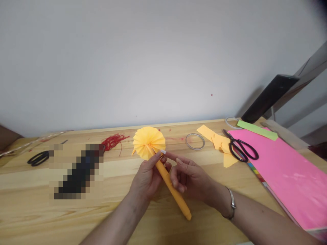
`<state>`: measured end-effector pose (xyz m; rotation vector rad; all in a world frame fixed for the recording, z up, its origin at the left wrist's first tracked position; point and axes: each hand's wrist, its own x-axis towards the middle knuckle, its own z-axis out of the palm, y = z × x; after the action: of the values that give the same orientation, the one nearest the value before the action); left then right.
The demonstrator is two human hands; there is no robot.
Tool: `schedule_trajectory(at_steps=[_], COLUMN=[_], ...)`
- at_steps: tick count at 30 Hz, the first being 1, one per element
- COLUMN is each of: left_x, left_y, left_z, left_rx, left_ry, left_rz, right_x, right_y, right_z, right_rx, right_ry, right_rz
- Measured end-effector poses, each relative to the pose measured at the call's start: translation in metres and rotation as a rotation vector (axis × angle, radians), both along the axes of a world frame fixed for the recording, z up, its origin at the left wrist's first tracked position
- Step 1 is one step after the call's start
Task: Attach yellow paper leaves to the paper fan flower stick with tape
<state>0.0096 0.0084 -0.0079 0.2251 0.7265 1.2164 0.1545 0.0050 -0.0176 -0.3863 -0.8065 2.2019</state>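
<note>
A round pleated yellow paper fan (149,140) is at the upper end of a rolled orange paper tube (176,195), which slants down to the right above the table. My left hand (147,177) is closed around the tube just below the fan, with the thumb on top. From the right, my right hand (190,175) reaches across with its index finger stretched to the lower edge of the fan, beside my left thumb. A small white spot shows at that fingertip; I cannot tell whether it is a nail or a scrap. The other right fingers are curled beside the tube.
Black-handled scissors (244,149) lie by orange paper scraps (217,141) and a pink sheet (286,173) with a green strip (258,130). A metal ring (195,141), red threads (113,141), a blurred-out dark item (76,177) and second scissors (39,158) are also on the table.
</note>
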Motion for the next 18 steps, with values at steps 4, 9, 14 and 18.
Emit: schedule_trajectory(at_steps=[4, 9, 14, 18], left_x=[0.001, 0.0011, -0.0002, -0.001], left_y=[-0.0004, -0.0002, 0.0006, 0.0007], left_z=[0.0019, 0.0028, 0.0008, 0.0033], left_rx=[-0.005, -0.03, -0.009, -0.024], left_ry=[0.021, 0.043, 0.05, 0.071], left_rz=[0.012, 0.026, 0.017, 0.026], right_x=[-0.0003, -0.0009, -0.0011, 0.0002], right_y=[-0.0011, -0.0021, -0.0025, -0.003], right_z=[0.0008, 0.0025, 0.0005, -0.0003], right_rx=[0.002, 0.001, 0.021, 0.042], right_ry=[-0.014, -0.03, -0.02, -0.023], right_rz=[0.005, 0.004, 0.012, 0.028])
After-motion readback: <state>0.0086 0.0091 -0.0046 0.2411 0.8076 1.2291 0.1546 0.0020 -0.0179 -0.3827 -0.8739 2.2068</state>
